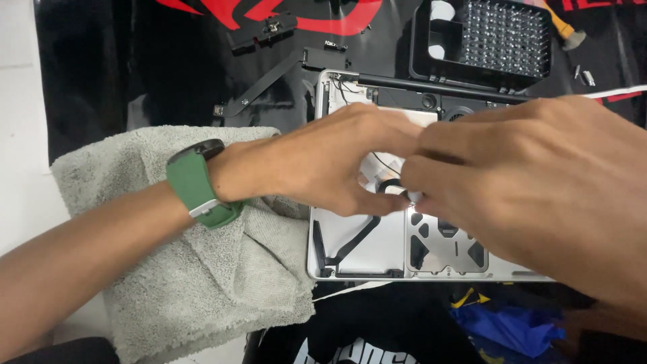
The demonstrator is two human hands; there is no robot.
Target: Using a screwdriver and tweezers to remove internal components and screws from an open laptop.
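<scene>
A black mat with red markings [135,74] covers the bench, and on it lies an opened silver laptop shell [377,253], its inside facing up, near the middle of the view. To its left, touching its edge, a grey towel [189,283] lies rumpled under the person's left forearm. Behind the shell stands a black tray [482,44] filled with rows of small bits, and left of that lie a black flat cable [259,91] and a dark bracket [263,30]. Blue cloth [512,327] shows at the lower right. The left hand [323,158], with a green watch band [199,189] on its wrist, and the right hand [532,182] meet over the shell, fingers curled narrow and pinched together around a small black-and-white part [397,190] with a thin wire; which hand actually grips it cannot be told.
</scene>
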